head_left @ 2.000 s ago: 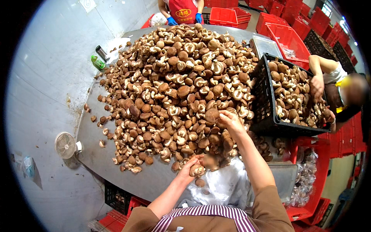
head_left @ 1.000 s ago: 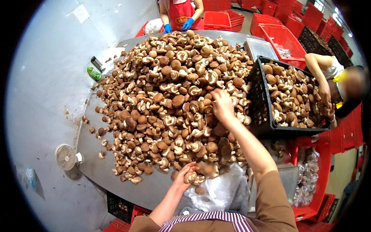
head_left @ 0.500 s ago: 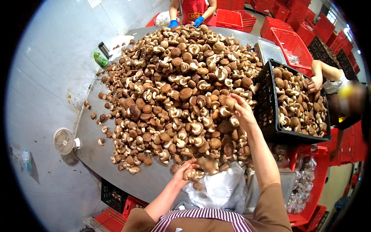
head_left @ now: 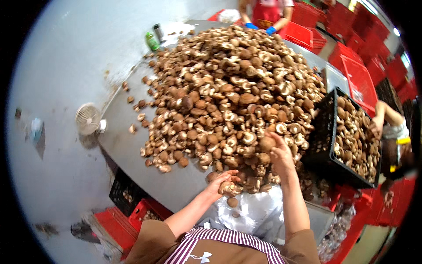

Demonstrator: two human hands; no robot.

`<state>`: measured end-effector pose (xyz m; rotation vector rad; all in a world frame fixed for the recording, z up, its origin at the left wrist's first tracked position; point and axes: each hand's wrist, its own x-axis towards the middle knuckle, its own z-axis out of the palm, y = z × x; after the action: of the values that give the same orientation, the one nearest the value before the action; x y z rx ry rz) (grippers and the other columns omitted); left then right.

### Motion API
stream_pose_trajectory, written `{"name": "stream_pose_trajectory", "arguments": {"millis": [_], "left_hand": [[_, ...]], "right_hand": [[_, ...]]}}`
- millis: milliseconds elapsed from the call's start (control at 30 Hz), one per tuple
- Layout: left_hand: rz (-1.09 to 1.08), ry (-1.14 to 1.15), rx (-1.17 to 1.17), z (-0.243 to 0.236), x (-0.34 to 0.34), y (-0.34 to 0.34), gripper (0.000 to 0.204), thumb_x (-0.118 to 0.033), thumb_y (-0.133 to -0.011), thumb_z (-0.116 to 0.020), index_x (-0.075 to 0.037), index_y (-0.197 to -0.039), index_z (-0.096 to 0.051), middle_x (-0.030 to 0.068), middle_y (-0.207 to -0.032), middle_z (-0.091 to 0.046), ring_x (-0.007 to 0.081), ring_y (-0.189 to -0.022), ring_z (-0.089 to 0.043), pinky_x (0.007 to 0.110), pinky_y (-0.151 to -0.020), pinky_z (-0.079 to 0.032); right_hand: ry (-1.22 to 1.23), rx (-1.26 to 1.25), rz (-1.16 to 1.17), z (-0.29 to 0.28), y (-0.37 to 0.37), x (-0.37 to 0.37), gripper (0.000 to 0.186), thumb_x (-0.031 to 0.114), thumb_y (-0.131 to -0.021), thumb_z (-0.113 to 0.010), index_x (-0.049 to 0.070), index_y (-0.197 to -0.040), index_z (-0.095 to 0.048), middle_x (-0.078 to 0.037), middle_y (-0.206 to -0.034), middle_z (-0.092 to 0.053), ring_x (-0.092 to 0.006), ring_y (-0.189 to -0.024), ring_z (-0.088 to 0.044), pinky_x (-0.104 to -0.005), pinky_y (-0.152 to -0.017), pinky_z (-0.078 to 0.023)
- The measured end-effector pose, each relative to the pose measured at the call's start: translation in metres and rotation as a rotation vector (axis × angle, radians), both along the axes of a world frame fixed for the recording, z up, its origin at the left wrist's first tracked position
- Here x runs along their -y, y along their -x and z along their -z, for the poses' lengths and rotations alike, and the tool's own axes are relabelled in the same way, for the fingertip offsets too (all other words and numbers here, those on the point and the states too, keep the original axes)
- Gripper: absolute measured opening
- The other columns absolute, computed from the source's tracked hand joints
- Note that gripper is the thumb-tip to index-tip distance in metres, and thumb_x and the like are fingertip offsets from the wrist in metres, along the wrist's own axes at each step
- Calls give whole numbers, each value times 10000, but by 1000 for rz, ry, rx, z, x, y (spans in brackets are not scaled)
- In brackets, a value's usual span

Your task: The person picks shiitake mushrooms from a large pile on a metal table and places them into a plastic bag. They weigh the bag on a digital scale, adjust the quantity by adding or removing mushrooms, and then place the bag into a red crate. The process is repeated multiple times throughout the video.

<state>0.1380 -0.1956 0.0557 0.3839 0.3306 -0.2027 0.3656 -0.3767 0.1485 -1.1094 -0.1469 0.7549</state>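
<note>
A large heap of brown-capped shiitake mushrooms with pale stems covers the metal table. At the heap's near edge my left hand is closed around a few mushrooms, fingers curled and palm partly up. Farther right, over the heap, my right hand grips a round brown mushroom between thumb and fingers. Just in front of my body lies a clear plastic bag, with a loose mushroom on its left edge.
A black crate full of mushrooms stands at the right, with a co-worker's hand at its far side. Across the table is another person with blue gloves. A small fan, a green bottle and red crates surround the table.
My right hand has drawn back nearer to me with a mushroom in its grip. My left hand stays at the near edge with its mushrooms. The whole view has shifted and tilted.
</note>
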Motion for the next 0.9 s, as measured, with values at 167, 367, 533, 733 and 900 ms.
{"name": "stream_pose_trajectory", "arguments": {"millis": [167, 367, 533, 733, 900], "left_hand": [[-75, -3, -111, -16, 1, 41, 350, -227, -972, -545, -75, -1286, -550, 120, -1072, -667, 197, -897, -680, 355, -752, -576], [-327, 16, -424, 55, -39, 187, 297, -285, -934, -609, -106, -1170, -618, 56, -864, -619, 151, -672, -562, 311, -629, -469], [-692, -395, -1050, 118, -91, 400, 248, -302, -886, -626, -75, -987, -622, 98, -820, -672, 239, -622, -625, 295, -507, -463], [-324, -1370, -1547, 132, -135, 514, 286, -250, -860, -647, -54, -1066, -668, 149, -997, -708, 286, -968, -670, 415, -788, -523], [-451, -1558, -942, 76, -162, 295, 389, -269, -815, -725, -38, -1120, -653, 169, -1078, -684, 268, -1021, -657, 380, -856, -511]], "right_hand": [[183, 333, 279, -5, -19, 10, 561, 20, -900, -532, 81, -1445, -414, -103, -1480, -410, -239, -1390, -371, -364, -1133, -314], [307, 485, 51, -30, 51, -14, 418, 19, -927, -524, 64, -1343, -531, -109, -1422, -493, -241, -1358, -418, -377, -1150, -306], [343, 363, -90, 16, 96, -7, 376, 71, -952, -510, 41, -1326, -535, -74, -1375, -528, -209, -1311, -456, -345, -1104, -324], [421, 320, -147, 12, 116, -22, 373, 27, -945, -487, 37, -1314, -541, -82, -1379, -529, -214, -1318, -453, -356, -1107, -325], [432, 418, -214, 22, 105, -56, 401, 41, -943, -479, 58, -1342, -517, -72, -1384, -513, -205, -1325, -432, -342, -1110, -316]]}}
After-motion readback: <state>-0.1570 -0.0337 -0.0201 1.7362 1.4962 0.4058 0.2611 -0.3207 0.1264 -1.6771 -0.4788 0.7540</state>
